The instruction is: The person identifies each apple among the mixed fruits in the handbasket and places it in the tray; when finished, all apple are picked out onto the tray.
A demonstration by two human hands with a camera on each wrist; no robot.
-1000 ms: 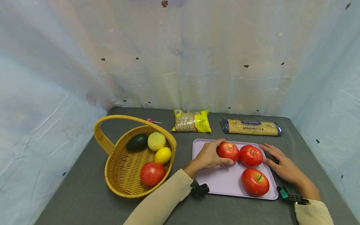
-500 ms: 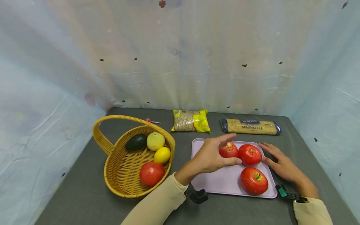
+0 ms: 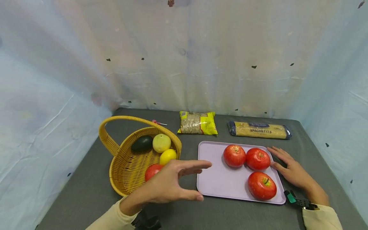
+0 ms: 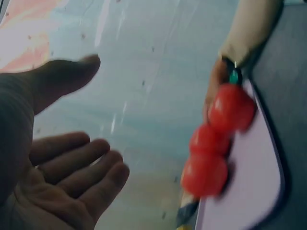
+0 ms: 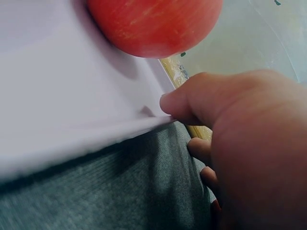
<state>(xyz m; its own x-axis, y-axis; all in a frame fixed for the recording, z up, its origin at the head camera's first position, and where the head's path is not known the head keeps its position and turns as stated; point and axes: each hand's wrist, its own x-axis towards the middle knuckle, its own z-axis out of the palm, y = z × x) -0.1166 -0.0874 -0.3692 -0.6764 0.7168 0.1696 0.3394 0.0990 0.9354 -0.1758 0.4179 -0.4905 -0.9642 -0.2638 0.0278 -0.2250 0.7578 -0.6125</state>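
Three red apples sit on the lilac tray [image 3: 221,182]: a left back apple [image 3: 234,156], a right back apple [image 3: 257,159] touching or nearly touching it, and a front apple [image 3: 262,186] with a green stem. My left hand [image 3: 169,182] hovers between the basket and the tray, thumb and fingers spread apart, nothing between them. It partly covers a red fruit [image 3: 152,171] in the wicker basket [image 3: 115,174]. My right hand [image 3: 293,172] lies at the tray's right edge, fingers extended outside it. In the right wrist view, its thumb [image 5: 180,101] touches the tray's rim.
The basket, its tall handle arching over, also holds a dark green avocado [image 3: 142,143], a pale green round fruit [image 3: 161,142] and a lemon [image 3: 168,156]. Behind stand a yellow bag [image 3: 197,123], a spaghetti pack [image 3: 259,130] and a small pink-handled tool [image 3: 158,122].
My left hand has let go of the left back apple, spread its fingers and moved left and nearer, off the tray to the basket's side. The right hand stays at the tray's edge.
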